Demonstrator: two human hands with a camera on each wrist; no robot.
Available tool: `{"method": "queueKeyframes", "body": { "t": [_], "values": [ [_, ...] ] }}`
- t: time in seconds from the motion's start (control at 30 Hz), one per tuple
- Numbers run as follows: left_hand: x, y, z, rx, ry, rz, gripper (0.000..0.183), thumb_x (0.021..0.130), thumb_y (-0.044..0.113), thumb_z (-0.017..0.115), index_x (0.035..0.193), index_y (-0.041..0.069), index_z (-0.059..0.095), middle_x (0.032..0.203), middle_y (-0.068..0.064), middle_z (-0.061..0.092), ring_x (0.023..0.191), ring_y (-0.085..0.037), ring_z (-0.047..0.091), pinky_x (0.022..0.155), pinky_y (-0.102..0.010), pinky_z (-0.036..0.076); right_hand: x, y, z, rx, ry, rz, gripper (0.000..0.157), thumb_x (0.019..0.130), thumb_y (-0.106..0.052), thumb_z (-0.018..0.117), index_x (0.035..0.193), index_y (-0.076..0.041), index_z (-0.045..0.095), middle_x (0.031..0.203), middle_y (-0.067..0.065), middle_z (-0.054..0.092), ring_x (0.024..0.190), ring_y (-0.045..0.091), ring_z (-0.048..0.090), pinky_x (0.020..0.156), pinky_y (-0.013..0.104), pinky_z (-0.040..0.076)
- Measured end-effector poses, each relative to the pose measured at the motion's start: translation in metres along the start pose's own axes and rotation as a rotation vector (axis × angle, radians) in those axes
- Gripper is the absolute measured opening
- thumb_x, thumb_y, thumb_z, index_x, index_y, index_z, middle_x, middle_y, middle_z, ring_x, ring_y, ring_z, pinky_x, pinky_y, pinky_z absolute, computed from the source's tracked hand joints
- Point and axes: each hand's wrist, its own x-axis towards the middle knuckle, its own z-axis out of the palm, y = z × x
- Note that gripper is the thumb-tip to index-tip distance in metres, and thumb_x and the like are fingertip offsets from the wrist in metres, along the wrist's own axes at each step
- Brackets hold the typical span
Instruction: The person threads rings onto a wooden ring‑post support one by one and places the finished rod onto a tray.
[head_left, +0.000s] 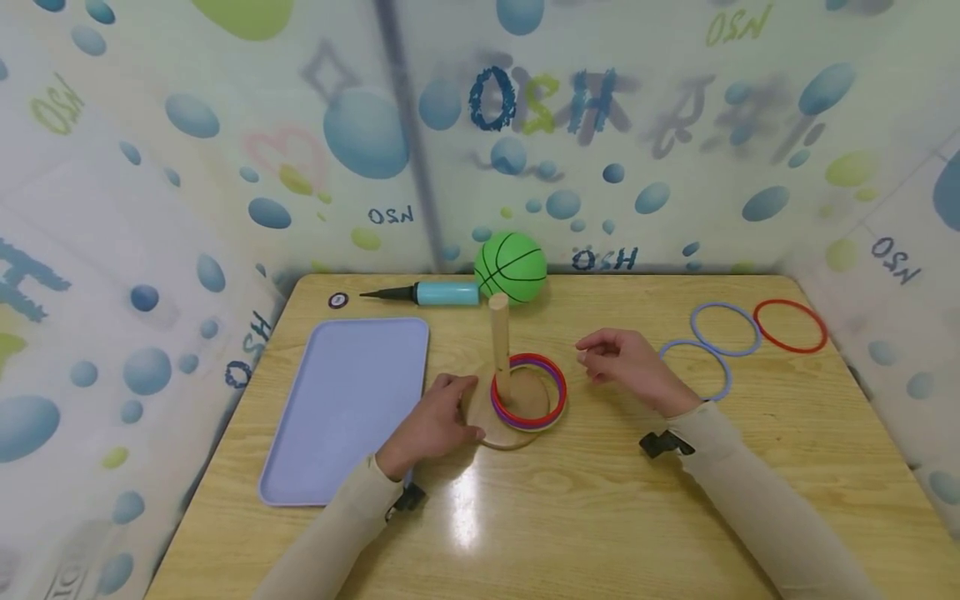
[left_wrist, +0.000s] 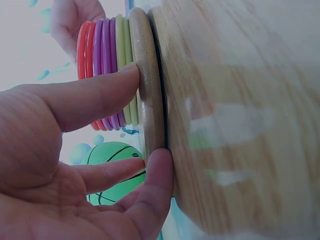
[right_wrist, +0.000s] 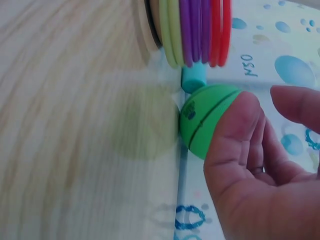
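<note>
A round wooden base (head_left: pixel 491 435) with an upright wooden peg (head_left: pixel 500 346) stands mid-table. Several rings (head_left: pixel 561 400) are stacked around the peg, red over purple over pale yellow, as the left wrist view shows. At the base's left edge my left hand (head_left: pixel 438 421) grips the rim, its thumb (left_wrist: pixel 100 95) on the upper face and fingertips against the side. To the right of the stack, my right hand (head_left: pixel 630 367) hovers with loosely bent fingers and holds nothing. In the right wrist view its thumb and index finger stand apart.
Two blue rings (head_left: pixel 726 353) and a red ring (head_left: pixel 791 349) lie at the right. A bluish tray (head_left: pixel 352 408) takes up the left side. Along the back are a green ball (head_left: pixel 512 267), a blue hand pump (head_left: pixel 447 293) and a small dark disc (head_left: pixel 338 300), near the patterned wall.
</note>
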Motion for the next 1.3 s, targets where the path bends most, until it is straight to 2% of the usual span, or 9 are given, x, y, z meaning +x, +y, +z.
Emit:
{"method": "queueKeyframes", "body": {
  "t": [0.23,0.5,0.63,0.77,0.93,1.13,1.3],
  "values": [
    [0.000,0.000,-0.001,0.001,0.005,0.001,0.087,0.082,0.020,0.092,0.155,0.002,0.049,0.140,-0.020,0.055,0.109,-0.025,0.057,0.097,-0.047,0.052,-0.008,-0.001,-0.021,-0.020,0.039,-0.012,0.048,0.104,-0.025,0.070,0.135,0.010,0.059,0.115,0.022,0.069,0.091,0.020,0.069,0.086,0.036,0.063],
    [0.000,0.000,-0.001,-0.005,0.008,-0.004,0.087,0.082,0.020,0.092,0.155,0.002,0.049,0.141,-0.021,0.055,0.109,-0.025,0.058,0.098,-0.048,0.052,-0.019,0.000,-0.048,-0.072,0.085,-0.074,0.047,0.104,-0.029,0.069,0.134,0.007,0.060,0.099,-0.004,0.073,0.091,0.016,0.070,0.083,0.033,0.062],
    [0.000,0.000,0.000,-0.001,0.010,-0.004,0.088,0.081,0.021,0.092,0.155,0.002,0.049,0.140,-0.020,0.055,0.107,-0.024,0.057,0.096,-0.047,0.053,-0.025,0.004,-0.064,-0.094,0.100,-0.088,0.045,0.105,-0.031,0.069,0.134,0.003,0.062,0.102,-0.004,0.074,0.094,0.019,0.071,0.083,0.035,0.062],
    [-0.001,0.000,0.000,0.001,0.011,0.001,0.088,0.081,0.021,0.092,0.155,0.001,0.049,0.140,-0.021,0.055,0.107,-0.024,0.058,0.096,-0.047,0.053,-0.030,0.011,-0.082,-0.118,0.117,-0.062,0.048,0.105,-0.035,0.068,0.136,0.001,0.060,0.108,-0.002,0.074,0.097,0.019,0.071,0.084,0.035,0.062],
    [0.000,0.000,0.000,-0.003,0.011,0.006,0.088,0.081,0.021,0.092,0.155,0.001,0.049,0.139,-0.021,0.055,0.107,-0.024,0.058,0.096,-0.047,0.053,-0.032,0.022,-0.101,-0.159,0.150,-0.043,0.053,0.106,-0.035,0.065,0.140,0.004,0.057,0.110,-0.009,0.072,0.096,0.012,0.071,0.083,0.029,0.061],
    [0.000,0.000,0.001,-0.006,0.005,-0.007,0.087,0.082,0.020,0.092,0.156,0.002,0.049,0.141,-0.021,0.054,0.108,-0.025,0.058,0.097,-0.047,0.053,-0.038,0.035,-0.126,-0.191,0.217,-0.046,0.049,0.107,-0.038,0.064,0.140,-0.002,0.059,0.115,-0.020,0.068,0.098,0.007,0.070,0.083,0.027,0.060],
    [0.000,0.000,0.001,-0.005,0.007,-0.010,0.088,0.082,0.021,0.092,0.156,0.002,0.049,0.141,-0.021,0.054,0.108,-0.026,0.058,0.097,-0.047,0.053,-0.042,0.045,-0.149,-0.197,0.297,-0.047,0.051,0.105,-0.040,0.065,0.140,-0.002,0.060,0.113,-0.019,0.070,0.097,0.004,0.070,0.082,0.023,0.060]
  ]
}}
